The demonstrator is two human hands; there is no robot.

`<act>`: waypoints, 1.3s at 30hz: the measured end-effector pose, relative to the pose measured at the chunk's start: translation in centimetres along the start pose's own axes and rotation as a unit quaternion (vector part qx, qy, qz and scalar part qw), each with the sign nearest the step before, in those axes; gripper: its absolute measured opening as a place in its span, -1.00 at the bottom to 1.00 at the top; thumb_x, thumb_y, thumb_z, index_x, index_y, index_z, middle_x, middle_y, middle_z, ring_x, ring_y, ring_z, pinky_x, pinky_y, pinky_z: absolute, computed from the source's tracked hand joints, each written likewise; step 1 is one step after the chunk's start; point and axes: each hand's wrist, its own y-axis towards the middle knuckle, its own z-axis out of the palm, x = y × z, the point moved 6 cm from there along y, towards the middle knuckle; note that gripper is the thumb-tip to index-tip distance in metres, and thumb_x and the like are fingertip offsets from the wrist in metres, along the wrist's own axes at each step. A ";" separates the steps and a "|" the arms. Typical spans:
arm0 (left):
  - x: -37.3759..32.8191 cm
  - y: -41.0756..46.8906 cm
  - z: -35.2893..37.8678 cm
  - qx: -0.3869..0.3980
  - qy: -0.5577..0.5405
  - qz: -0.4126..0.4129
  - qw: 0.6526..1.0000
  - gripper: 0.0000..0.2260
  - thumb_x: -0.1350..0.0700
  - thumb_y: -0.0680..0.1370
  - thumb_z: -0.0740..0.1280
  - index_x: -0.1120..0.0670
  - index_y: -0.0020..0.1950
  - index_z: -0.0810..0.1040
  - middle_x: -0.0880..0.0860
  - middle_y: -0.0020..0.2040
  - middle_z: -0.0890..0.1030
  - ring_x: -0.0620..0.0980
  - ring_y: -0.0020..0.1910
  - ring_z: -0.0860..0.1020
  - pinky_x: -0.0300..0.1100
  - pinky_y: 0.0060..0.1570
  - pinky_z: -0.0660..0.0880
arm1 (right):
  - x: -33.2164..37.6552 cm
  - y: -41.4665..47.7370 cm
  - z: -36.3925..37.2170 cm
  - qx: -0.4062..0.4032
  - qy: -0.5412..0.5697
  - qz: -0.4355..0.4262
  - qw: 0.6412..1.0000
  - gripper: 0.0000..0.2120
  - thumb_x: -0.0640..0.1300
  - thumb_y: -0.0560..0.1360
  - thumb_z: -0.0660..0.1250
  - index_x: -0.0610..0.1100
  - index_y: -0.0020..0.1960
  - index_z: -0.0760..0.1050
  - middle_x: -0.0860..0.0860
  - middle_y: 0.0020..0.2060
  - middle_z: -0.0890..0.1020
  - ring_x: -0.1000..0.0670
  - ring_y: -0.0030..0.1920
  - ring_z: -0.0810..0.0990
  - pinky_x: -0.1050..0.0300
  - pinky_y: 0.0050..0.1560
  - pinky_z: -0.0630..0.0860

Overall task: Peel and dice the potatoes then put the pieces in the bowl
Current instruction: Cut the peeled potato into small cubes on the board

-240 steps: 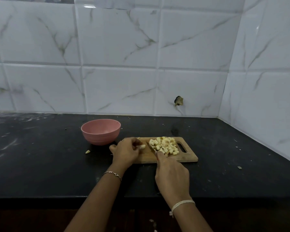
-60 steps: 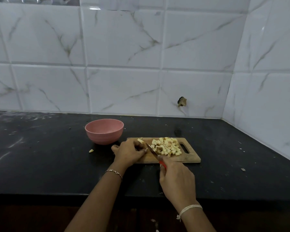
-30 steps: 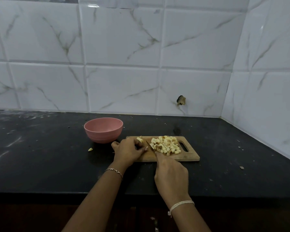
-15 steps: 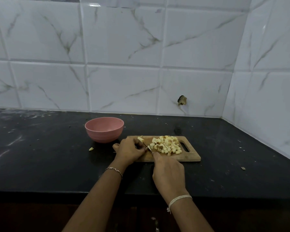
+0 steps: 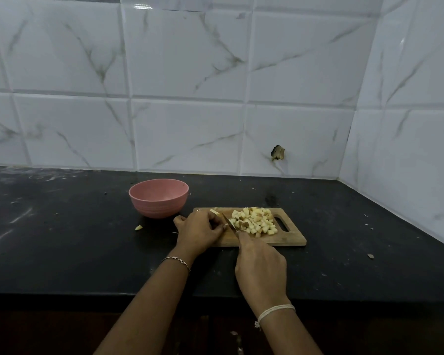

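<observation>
A: Entry, hands. State of each?

B: Left hand (image 5: 200,231) rests on the left end of the wooden cutting board (image 5: 290,239). Its fingers are curled over a potato piece (image 5: 214,212) and pin it down; only the far tip of the piece shows. Right hand (image 5: 260,265) is closed round a knife (image 5: 228,223). The handle is hidden in the fist. The thin blade angles up and left, between the left fingertips and the pile.

A: Does the blade meet the held piece?

B: Cannot tell; the fingers cover that spot.

A: Location of cut material?

B: Diced potato (image 5: 254,222) is heaped mid-board, toward the handle slot at the right end, just beside the blade.

A: Bowl?

B: Pink bowl (image 5: 159,198) stands upright on the black countertop (image 5: 75,239), beyond and left of the board, close but apart. One stray bit (image 5: 138,227) lies on the counter in front of the bowl's left side.

A: Wrists?

B: Bracelet (image 5: 176,260) on the left, white thread (image 5: 276,310) on the right.
</observation>
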 end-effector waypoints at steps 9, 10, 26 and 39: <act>0.2 0.2 0.2 0.008 -0.005 -0.010 1.000 -0.90 -0.08 0.53 0.37 -0.10 -0.13 0.63 -0.16 -0.18 0.60 -0.16 -0.03 0.50 -0.09 0.03 0.10 | 0.2 0.6 0.5 0.039 0.008 -0.013 0.999 -0.67 -0.14 0.62 0.18 0.01 0.37 0.33 0.03 0.04 0.59 0.02 0.03 0.57 0.12 -0.02 0.49; 0.2 0.2 0.1 0.007 -0.004 -0.009 1.000 -0.89 -0.09 0.53 0.37 -0.10 -0.12 0.63 -0.16 -0.16 0.61 -0.17 -0.03 0.50 -0.09 0.02 0.10 | 0.2 0.8 0.5 0.041 0.010 -0.015 0.999 -0.67 -0.14 0.62 0.18 0.01 0.37 0.34 0.03 0.04 0.59 0.02 0.04 0.56 0.13 -0.02 0.48; -0.1 0.2 0.3 -0.006 0.016 0.013 1.000 -0.85 -0.10 0.54 0.34 -0.08 -0.04 0.64 -0.19 -0.36 0.45 -0.15 0.01 0.51 -0.04 0.12 0.16 | -1.1 -0.5 -0.3 0.053 -0.015 -0.027 0.998 -0.65 -0.12 0.63 0.18 0.02 0.40 0.30 0.06 0.11 0.56 0.05 0.08 0.54 0.17 0.02 0.45; -0.9 0.5 -0.1 -0.030 -0.039 0.068 0.996 -0.81 0.05 0.51 0.37 -0.23 0.04 0.52 -0.23 0.12 0.52 -0.21 0.17 0.43 -0.05 0.08 0.12 | -3.8 2.1 -0.4 -0.054 -0.071 -0.012 0.996 -0.70 -0.12 0.46 0.42 -0.04 0.18 0.49 0.10 -0.41 0.49 0.11 -0.46 0.47 0.23 -0.48 0.40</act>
